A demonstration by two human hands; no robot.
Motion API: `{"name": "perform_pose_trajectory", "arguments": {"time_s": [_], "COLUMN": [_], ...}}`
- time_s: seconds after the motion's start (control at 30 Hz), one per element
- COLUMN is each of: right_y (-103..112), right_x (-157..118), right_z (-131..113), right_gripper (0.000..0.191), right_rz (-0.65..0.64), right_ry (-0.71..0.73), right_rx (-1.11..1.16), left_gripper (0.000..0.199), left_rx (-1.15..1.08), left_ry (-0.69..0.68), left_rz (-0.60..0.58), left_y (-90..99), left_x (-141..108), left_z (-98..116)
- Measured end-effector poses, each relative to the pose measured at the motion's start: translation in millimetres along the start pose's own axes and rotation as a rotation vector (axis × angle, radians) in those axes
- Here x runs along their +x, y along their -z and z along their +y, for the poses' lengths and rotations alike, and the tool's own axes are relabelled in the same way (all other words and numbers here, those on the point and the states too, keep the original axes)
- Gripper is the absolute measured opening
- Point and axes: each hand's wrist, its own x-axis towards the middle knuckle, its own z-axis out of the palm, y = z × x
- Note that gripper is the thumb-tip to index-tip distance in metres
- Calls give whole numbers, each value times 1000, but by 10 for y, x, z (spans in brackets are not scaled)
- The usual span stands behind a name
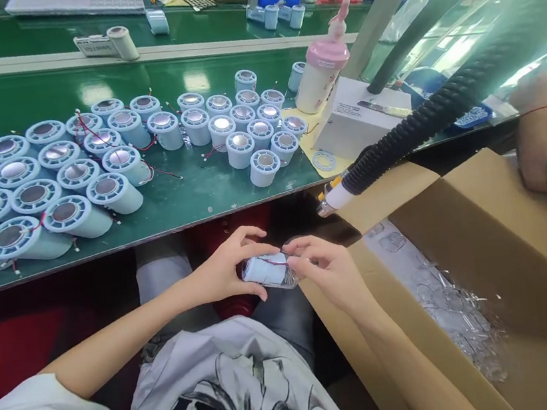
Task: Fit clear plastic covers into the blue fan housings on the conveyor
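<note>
Mostly, the upper half of the frame was taken up by a green table [191, 195], on which blue cylinders [118, 195] were grouped at the upper left and upper centre. At the lower right, an opened cardboard box [533, 224] was seen, with clear plastic pieces [454, 315] heaped inside. Across the upper right, a black hose [409, 126] was stretched, and beside it a white box [353, 120] and a pink-topped bottle [313, 85] were placed. At the centre of the frame, the left hand [233, 264] was curved around a wrapped cylinder [266, 271], which was held lengthwise above the lap, apart from the table. By the right hand [330, 271], its right end was gripped between narrowed fingertips; whether wire or plastic was pinched could not be told.
</note>
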Motion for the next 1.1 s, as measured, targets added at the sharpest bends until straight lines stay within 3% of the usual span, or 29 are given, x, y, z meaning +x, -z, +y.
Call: {"name": "perform_pose_trajectory", "arguments": {"time_s": [0.1,0.17,0.23,0.33,0.43,0.67,1.1], "right_y": [46,78,102,119,129,158,169], "right_x": [17,7,-22,-90,-151,-207,-212], "right_z": [5,4,7,33,74,71,-34], "right_gripper": [33,26,17,37,36,41,37], "right_rz": [7,-51,-143,-202,-189,-258,-322], "right_ry": [-56,-11,119,338,413,227,79], "right_rx": [164,188,47,-271,-325,-192,38], "left_gripper": [64,66,68,67,67,70,71], "left_rx": [-218,-404,-549,-645,-612,-459,-354], "left_ry": [56,145,238,322,322,152,62], "left_rz": [-19,-21,-15,-11,-47,-37,-92], "left_y": [-19,-27,-27,-13,13,66,92], "left_x": [-9,-15,-24,-49,-70,-86,-139], "left_z": [51,103,151,207,246,316,308]}}
